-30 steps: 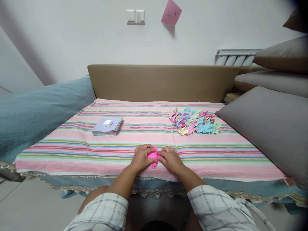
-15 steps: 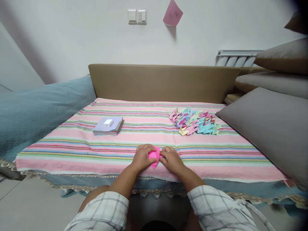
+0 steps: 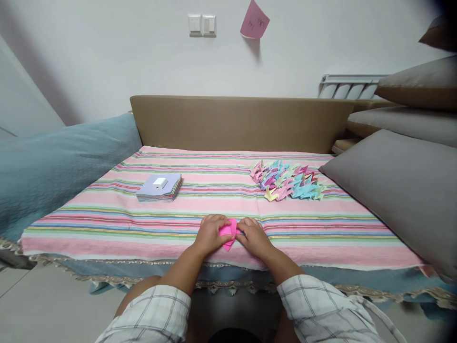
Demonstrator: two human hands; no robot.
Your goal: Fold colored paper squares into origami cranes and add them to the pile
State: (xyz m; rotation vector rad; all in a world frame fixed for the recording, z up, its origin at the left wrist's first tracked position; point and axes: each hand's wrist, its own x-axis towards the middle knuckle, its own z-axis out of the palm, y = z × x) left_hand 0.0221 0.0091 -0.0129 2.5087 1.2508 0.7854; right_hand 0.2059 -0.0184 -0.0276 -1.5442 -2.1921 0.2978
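Observation:
A bright pink piece of folded origami paper (image 3: 227, 231) is held between my two hands, just above the front part of the striped cloth (image 3: 221, 162). My left hand (image 3: 213, 233) grips its left side, thumb in front and fingers behind. At its right edge, the thumb and forefinger of my right hand (image 3: 253, 235) pinch the paper. Part of the paper is hidden behind my left fingers. Beyond my right hand lies a group of folded paper cranes (image 3: 287, 181) in many colours. A stack of square paper (image 3: 159, 189) with a small white box (image 3: 160, 183) on top lies to the left.
Grey cushions (image 3: 396, 190) rise at the right, and a blue bolster (image 3: 67, 166) lines the left side. A brown backrest (image 3: 243, 124) closes off the back. On the wall are light switches (image 3: 202, 25) and a pink note (image 3: 254, 21).
Both hands keep nearly the same hold on the pink paper. The whole view has shifted very slightly; nothing else has visibly moved.

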